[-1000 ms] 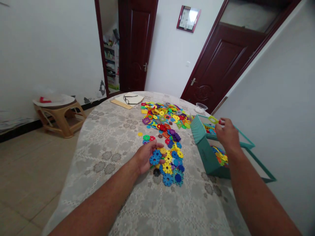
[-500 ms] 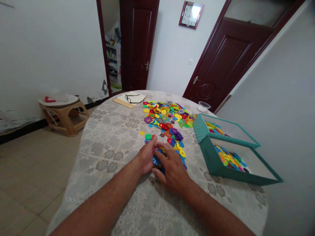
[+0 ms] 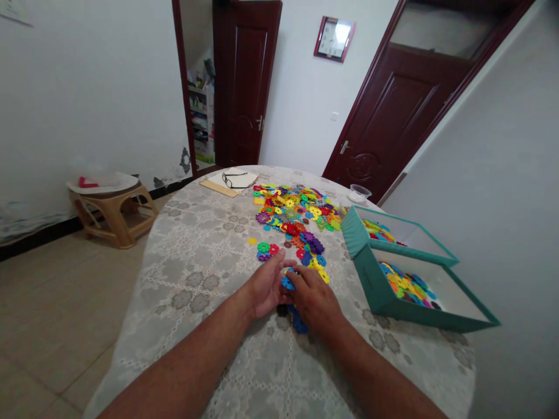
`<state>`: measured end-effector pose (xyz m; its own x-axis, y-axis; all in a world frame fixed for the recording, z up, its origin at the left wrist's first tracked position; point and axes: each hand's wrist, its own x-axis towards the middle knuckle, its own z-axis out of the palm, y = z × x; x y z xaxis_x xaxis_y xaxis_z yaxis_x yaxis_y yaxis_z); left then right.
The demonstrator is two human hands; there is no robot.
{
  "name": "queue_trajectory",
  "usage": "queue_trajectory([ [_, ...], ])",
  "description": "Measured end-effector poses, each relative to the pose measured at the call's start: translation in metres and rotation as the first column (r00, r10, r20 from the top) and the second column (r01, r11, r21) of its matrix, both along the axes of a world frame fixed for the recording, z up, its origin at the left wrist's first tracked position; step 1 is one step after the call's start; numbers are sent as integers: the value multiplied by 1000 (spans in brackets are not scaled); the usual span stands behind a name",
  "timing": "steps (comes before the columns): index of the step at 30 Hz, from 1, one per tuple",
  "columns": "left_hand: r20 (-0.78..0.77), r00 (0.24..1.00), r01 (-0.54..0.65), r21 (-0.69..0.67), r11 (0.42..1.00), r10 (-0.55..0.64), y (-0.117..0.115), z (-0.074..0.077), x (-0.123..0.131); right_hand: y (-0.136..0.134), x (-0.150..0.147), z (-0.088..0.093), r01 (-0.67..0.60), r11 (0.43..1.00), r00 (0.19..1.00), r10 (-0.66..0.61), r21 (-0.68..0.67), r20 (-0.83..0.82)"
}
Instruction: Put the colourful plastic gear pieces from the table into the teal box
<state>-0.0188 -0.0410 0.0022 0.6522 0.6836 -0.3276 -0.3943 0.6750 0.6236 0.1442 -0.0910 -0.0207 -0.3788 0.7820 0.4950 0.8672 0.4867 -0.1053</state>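
Note:
Close together over the near middle of the table are my two hands. My left hand [image 3: 267,286] is cupped, palm turned inward, thumb up, its fingers curled behind a light blue notched plastic disc [image 3: 287,283]. From the right, my right hand [image 3: 315,298] closes its bent fingers on the same disc; its fingertips partly cover it. Under and below the hands lie dark blue discs [image 3: 299,321] and a black disc [image 3: 283,310]. Yellow discs [image 3: 320,270] sit just past the right hand. A green disc [image 3: 263,247] and a red disc [image 3: 273,249] lie beyond the left hand.
A large pile of mixed coloured discs [image 3: 292,203] spreads across the far table. At right stands an open teal box [image 3: 371,279] with more discs inside. Glasses [image 3: 233,179] rest on papers at the far left, and a clear plastic bowl [image 3: 358,193] stands at the back right.
Both hands have shifted slightly right and lower in the picture. A light blue disc now shows between the fingers, and dark blue discs have come into sight below the right hand.

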Motion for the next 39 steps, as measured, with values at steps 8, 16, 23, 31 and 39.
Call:
queue_trajectory([
  [8,-71,981,189,124,974,-182,-7,-1,5,6,21,10,24,989,975,-55,-147,-216],
  [16,-238,957,-82,327,942,165,5,13,-8,-5,84,69,478,876,777,-453,-59,-437],
  [23,-452,829,5,595,804,329,16,15,-18,-12,173,88,754,657,585,-670,3,-457],
  [31,-617,623,443,785,433,480,15,12,-29,2,231,66,754,651,643,-707,83,-295],
  [39,-652,441,801,596,57,617,11,-1,-36,-5,212,64,731,623,681,-634,279,-367],
])
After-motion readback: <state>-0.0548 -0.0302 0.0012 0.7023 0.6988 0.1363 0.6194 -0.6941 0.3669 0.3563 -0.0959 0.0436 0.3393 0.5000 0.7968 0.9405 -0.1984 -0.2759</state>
